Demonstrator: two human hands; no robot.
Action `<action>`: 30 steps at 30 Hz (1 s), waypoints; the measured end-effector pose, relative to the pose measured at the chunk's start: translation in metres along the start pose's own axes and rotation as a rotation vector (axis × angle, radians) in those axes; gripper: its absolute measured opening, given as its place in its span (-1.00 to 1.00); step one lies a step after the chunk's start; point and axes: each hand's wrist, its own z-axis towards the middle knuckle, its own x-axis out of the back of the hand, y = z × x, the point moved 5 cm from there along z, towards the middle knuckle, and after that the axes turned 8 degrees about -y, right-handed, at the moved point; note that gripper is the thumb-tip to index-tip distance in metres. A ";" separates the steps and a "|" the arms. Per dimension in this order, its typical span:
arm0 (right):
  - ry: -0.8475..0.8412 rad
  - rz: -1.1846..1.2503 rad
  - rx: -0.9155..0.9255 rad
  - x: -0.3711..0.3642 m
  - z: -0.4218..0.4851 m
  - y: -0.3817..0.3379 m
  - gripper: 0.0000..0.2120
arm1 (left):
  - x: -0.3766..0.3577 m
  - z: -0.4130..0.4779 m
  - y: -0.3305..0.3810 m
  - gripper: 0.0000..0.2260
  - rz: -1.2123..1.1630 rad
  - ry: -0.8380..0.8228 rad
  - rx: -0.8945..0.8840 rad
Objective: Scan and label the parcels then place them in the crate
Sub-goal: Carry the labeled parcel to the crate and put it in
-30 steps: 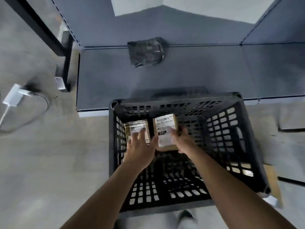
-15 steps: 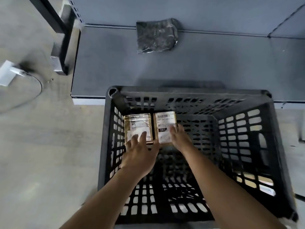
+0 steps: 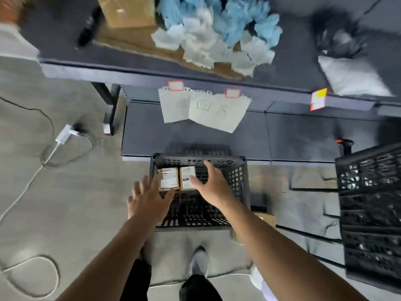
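Crate (image 3: 239,179): two labelled parcels laid side by side in its far-left corner, left parcel (image 3: 168,178) and right parcel (image 3: 187,177). Left hand (image 3: 147,200), right hand (image 3: 214,187): lifted off the parcels since a moment ago, fingers spread, nothing held. Placement judged complete; next parcel to be fetched
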 end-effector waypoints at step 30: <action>0.097 -0.291 0.659 -0.071 -0.138 -0.655 -0.37 | 0.478 -0.201 -0.355 -0.33 -0.145 0.630 0.210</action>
